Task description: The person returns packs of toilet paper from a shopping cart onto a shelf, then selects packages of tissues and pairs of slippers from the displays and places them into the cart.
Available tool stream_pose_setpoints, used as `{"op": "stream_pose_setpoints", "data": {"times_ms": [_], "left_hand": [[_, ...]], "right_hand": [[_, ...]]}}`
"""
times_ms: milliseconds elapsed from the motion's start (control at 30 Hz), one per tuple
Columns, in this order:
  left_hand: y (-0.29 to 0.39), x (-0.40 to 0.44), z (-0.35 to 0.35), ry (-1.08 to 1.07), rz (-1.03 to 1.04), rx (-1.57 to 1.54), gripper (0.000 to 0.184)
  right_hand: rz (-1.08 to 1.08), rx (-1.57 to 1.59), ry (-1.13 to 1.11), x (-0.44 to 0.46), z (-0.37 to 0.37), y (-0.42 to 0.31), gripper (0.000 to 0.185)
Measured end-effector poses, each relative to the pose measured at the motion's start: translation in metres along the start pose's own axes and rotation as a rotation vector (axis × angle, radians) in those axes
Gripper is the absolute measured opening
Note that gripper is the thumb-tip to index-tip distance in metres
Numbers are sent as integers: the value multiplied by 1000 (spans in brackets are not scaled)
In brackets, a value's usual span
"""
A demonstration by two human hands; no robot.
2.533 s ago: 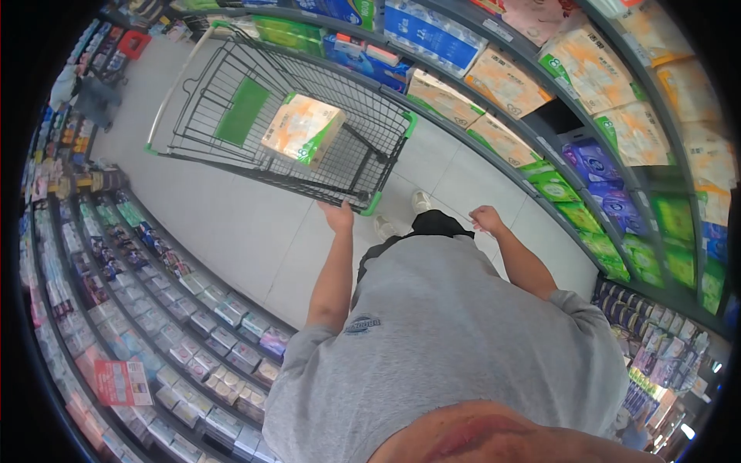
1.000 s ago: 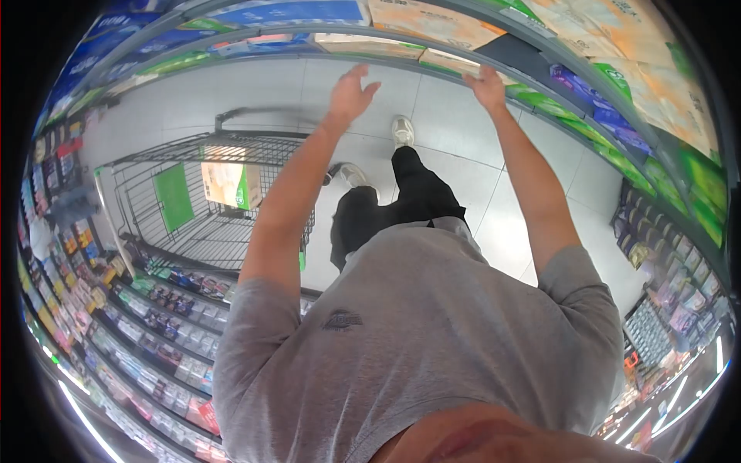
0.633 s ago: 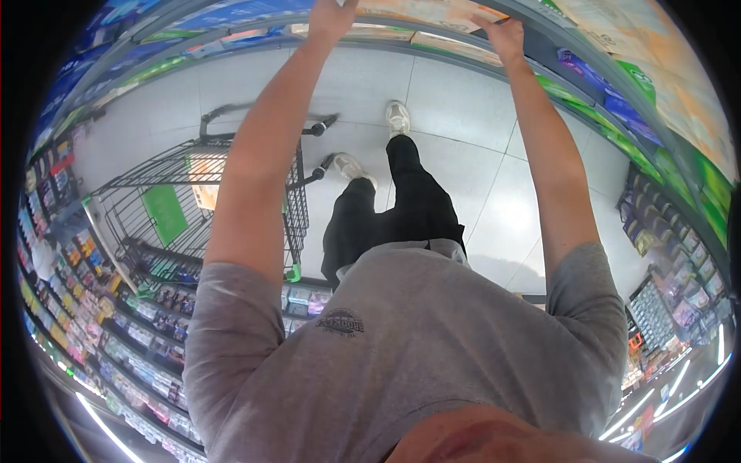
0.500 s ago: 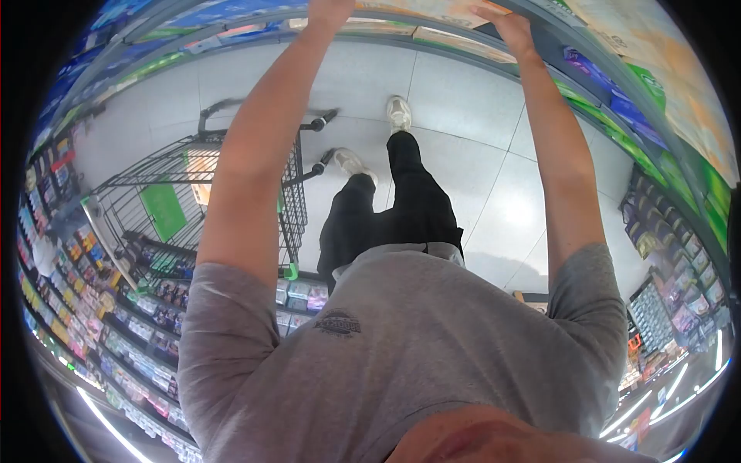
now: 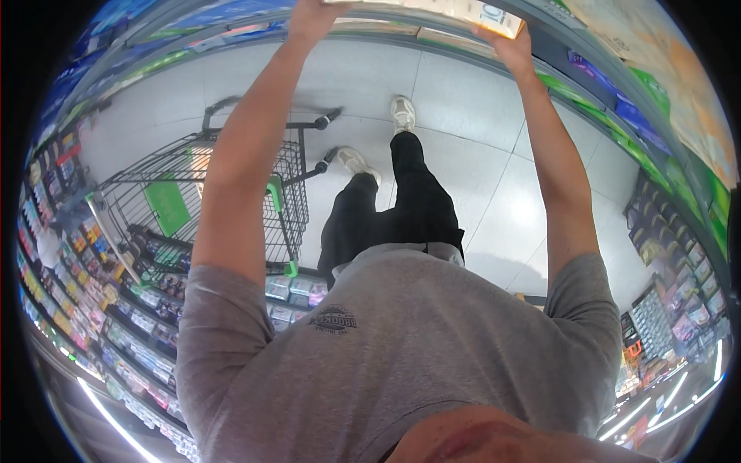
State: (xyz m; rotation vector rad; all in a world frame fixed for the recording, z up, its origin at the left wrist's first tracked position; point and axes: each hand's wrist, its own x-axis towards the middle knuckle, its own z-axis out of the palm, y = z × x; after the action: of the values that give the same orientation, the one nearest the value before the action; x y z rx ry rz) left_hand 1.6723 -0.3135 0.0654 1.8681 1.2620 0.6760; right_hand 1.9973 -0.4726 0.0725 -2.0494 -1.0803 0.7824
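At the top edge, my left hand (image 5: 311, 21) and my right hand (image 5: 511, 48) grip opposite ends of a long wrapped multipack (image 5: 494, 17), pale cream with orange edging and a printed number at its right end. It looks like a pack of tissues, but the upper part is cut off by the frame. The fingers of my left hand are partly out of view. My right fingers and thumb hold the pack's near right corner. Both arms are stretched forward, and the pack is in front of a shelf (image 5: 370, 35).
A black wire shopping cart (image 5: 289, 208) with green parts stands on my left, a pale orange package (image 5: 199, 163) partly visible in it. Shelves curve round the front, with large orange-and-white packs (image 5: 656, 85) at right. Racks of small goods (image 5: 108, 309) stand behind left.
The multipack has tipped or come toward me, so its printed end now shows. Both hands have shifted slightly toward me, and my left hand also left.
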Motion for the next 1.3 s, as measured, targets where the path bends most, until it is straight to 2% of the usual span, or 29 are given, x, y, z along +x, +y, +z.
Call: {"op": "stream_pose_setpoints", "data": {"times_ms": [100, 167, 200, 267, 400, 467, 500, 533, 600, 633, 767, 867, 933, 967, 1033, 1067, 1133, 1167, 1200, 1267, 1300], "left_hand": [[10, 0, -10, -108, -66, 57, 46], [6, 4, -7, -205, 80, 358, 52], [4, 4, -4, -202, 81, 359, 52], [8, -1, 2, -91, -65, 122, 59], [4, -13, -4, -211, 40, 259, 61], [17, -26, -11, -261, -59, 210, 60], [22, -32, -12, -229, -83, 300, 52], [14, -39, -10, -218, -82, 299, 52], [-5, -53, -4, -48, -109, 264, 46], [4, -64, -7, -42, -110, 201, 37], [36, -116, -21, -31, -27, 282, 38], [68, -171, -39, 107, -75, 104, 36], [74, -201, -60, 34, -79, 170, 37], [71, -215, -71, 64, -94, 170, 37], [65, -249, -95, 39, -382, -539, 36], [78, -258, -114, 67, -446, -714, 30], [92, -273, -157, 87, -472, -624, 31], [92, -284, -173, 162, -426, -697, 33], [95, -298, -189, 213, -447, -640, 34], [98, -321, -212, 465, -389, -723, 31], [104, -332, -223, 550, -368, -785, 36]], "right_hand": [[-97, 79, 3, -7, 4, 1, 63], [-113, 76, -28, -6, 5, 4, 63], [-116, 77, -28, -6, 5, 5, 63], [-94, 112, -31, -7, 6, 10, 62], [-217, 127, 2, -9, 11, 31, 61], [-332, -30, 62, -10, 15, 40, 48], [-360, 7, 72, -15, 15, 39, 42], [-370, 7, 70, -19, 16, 38, 42], [-463, 90, 125, -26, 16, 36, 44], [-556, -77, 120, -35, 6, 25, 47], [-602, 120, 125, -83, -18, -24, 48], [-679, 62, 76, -120, -34, -44, 48], [-711, -92, -25, -139, -44, -59, 71], [-737, -89, -46, -147, -43, -64, 71], [-678, 16, -168, -158, -36, -82, 70], [-663, 54, -221, -162, -31, -97, 69], [-571, 161, -279, -170, -22, -132, 46], [-648, 163, -315, -169, -9, -143, 43], [-671, 172, -347, -170, 2, -156, 43], [-464, 558, -448, -183, 26, -207, 48], [-533, 644, -454, -186, 38, -236, 51]]}}
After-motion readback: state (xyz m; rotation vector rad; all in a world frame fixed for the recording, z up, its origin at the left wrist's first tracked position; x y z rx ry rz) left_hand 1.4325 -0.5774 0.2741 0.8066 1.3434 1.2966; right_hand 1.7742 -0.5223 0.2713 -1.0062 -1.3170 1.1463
